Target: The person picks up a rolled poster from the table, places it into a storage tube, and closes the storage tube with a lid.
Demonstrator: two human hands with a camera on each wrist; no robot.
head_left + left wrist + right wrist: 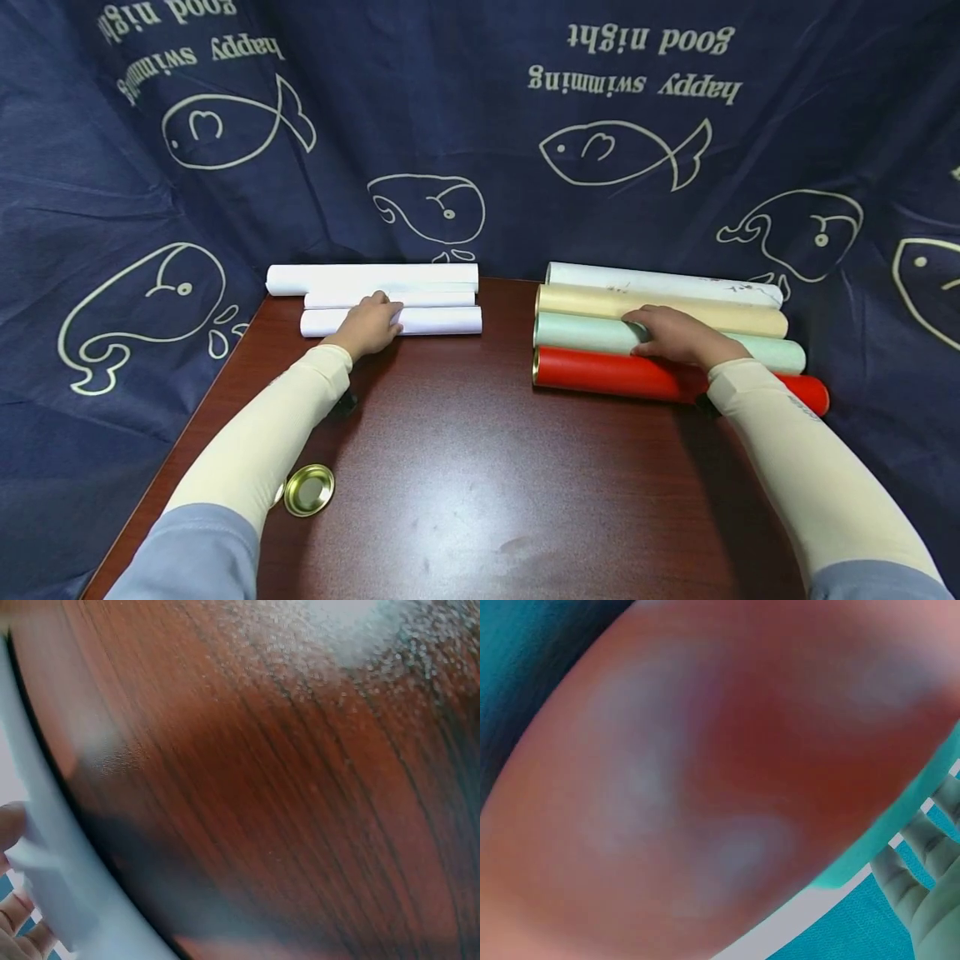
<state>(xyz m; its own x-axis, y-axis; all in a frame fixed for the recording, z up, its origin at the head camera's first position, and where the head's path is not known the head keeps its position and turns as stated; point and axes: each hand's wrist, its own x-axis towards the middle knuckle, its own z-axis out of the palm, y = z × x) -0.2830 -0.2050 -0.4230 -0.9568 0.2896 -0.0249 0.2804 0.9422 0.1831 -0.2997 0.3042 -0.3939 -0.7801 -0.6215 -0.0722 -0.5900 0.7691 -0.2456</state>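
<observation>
Nearest on the table (465,500): small gold lid (308,489) by the L sleeve, untouched. Further out, L hand (369,325) lies on the nearest white paper roll (435,321), fingers curled over its top & apparently gripping it; L wrist view shows fingertips (11,825) against white paper. R hand (671,335) rests on the mint tube (585,332), fingers wrapped over it, w/ the red tube (615,372) just in front, touching. Beyond: beige tube (600,302) & a white tube (660,283) at the back, plus 2 more white rolls behind the L one. Looks like the picking-up stage: roll & tube both sit right under the palms. Next move prob needs a firm close & straight lift so neighbours don't roll
</observation>
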